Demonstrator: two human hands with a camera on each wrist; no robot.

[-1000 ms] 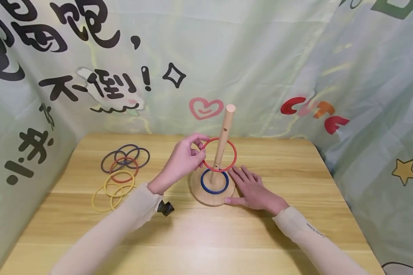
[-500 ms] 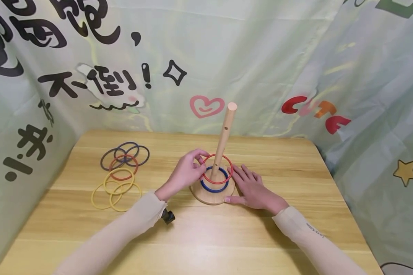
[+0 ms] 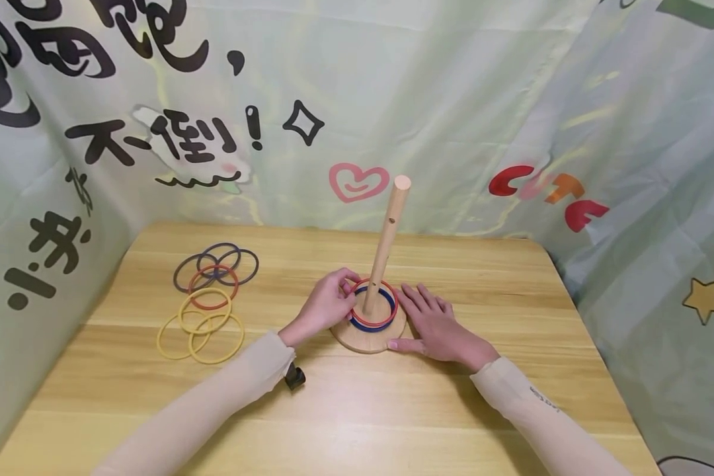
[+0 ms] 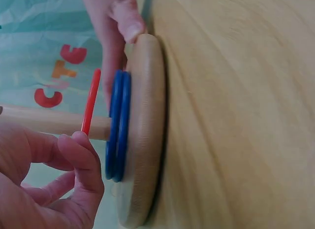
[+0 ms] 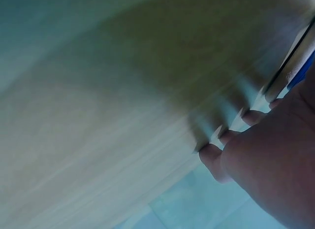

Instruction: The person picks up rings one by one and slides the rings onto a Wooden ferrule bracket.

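Currently, head view: the red ring (image 3: 396, 304) has dropped along the wooden peg (image 3: 389, 231) over the last second and now encircles it low, near the round base (image 3: 367, 343). The left hand (image 3: 327, 301) pinches its edge; the right hand (image 3: 434, 327) lies with fingers spread, thumb touching the base's rim. Left wrist view: two blue rings (image 4: 126, 125) sit stacked at the base, the red ring just apart from them; judged close to seating, not yet seated. Right wrist view: dim, fingers extended beside the base, red ring not visible, pressing force cannot be told
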